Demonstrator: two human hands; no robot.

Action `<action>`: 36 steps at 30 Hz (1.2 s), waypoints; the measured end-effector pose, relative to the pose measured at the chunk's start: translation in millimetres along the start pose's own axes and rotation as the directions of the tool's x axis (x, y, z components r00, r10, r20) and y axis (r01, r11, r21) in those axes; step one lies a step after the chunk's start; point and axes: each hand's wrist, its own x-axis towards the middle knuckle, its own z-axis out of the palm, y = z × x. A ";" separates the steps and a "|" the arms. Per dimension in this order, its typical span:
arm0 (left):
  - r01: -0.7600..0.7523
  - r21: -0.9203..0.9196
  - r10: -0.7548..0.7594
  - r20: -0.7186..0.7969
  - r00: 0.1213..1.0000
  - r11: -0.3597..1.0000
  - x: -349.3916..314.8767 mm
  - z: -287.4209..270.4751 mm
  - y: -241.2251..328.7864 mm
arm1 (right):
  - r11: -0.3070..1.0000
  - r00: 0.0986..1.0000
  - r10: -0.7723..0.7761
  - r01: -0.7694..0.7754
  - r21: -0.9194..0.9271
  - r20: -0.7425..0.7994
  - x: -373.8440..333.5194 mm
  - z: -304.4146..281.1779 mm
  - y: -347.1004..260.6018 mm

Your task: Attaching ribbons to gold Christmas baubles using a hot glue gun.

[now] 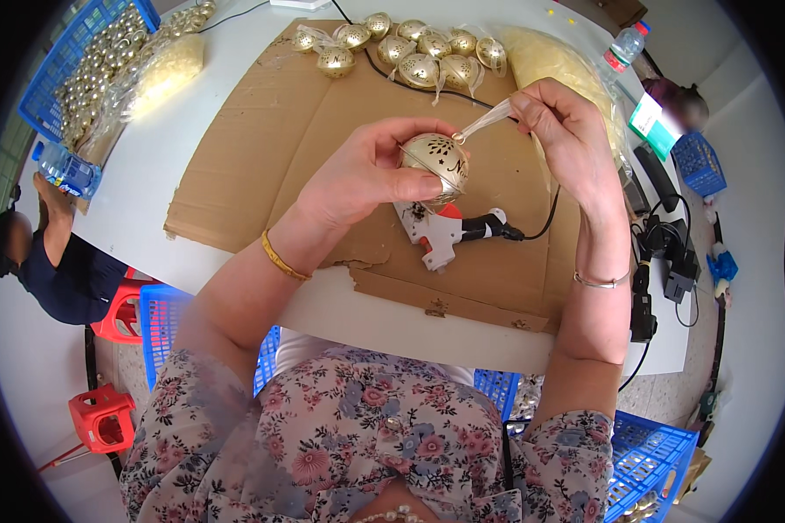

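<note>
A pale gold ball ornament (pixel 445 159) with cut-out patterns and dark lettering is held up over the cardboard. My left hand (pixel 366 170) is wrapped round it from the left, thumb across its front. In a pinch, my right hand (pixel 563 131) grips the end of a whitish ribbon (pixel 488 120), which runs taut to the small loop on top of the ball. Below the ball, a white and red glue gun (pixel 436 240) lies on the cardboard sheet (pixel 262 166), partly hidden by the ornament.
Several similar ornaments (pixel 419 70) with ribbons sit at the cardboard's far edge. A plastic bag of pale material (pixel 554 65) lies far right. At left stand a blue basket (pixel 39 96) of small metallic balls and a bottle (pixel 65 170). Black cables (pixel 667 244) lie right. Another person (pixel 65 270) sits left.
</note>
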 end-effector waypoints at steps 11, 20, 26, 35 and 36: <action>0.047 -0.037 -0.046 0.030 0.999 0.998 1.2 -0.5 -4.9 | 1.000 1.000 0.003 -0.003 -0.019 -0.001 0.4 -3.2 0.5; -0.027 -0.015 0.028 0.073 0.997 1.000 -3.4 4.8 -1.4 | 0.981 0.971 0.120 -0.149 0.128 0.208 4.2 31.7 19.6; -0.118 0.009 0.116 0.102 0.988 0.993 -0.2 -0.6 -7.4 | 0.868 0.936 0.192 -0.302 0.394 0.294 1.9 43.2 14.0; -0.216 0.012 0.211 0.161 0.964 0.976 2.2 4.9 -8.8 | 0.625 0.883 0.204 -0.450 0.638 0.423 -4.0 49.4 24.4; -0.189 -0.005 0.188 0.148 0.971 0.982 1.7 5.7 -10.7 | 0.623 0.881 0.206 -0.453 0.638 0.425 -4.6 51.0 23.9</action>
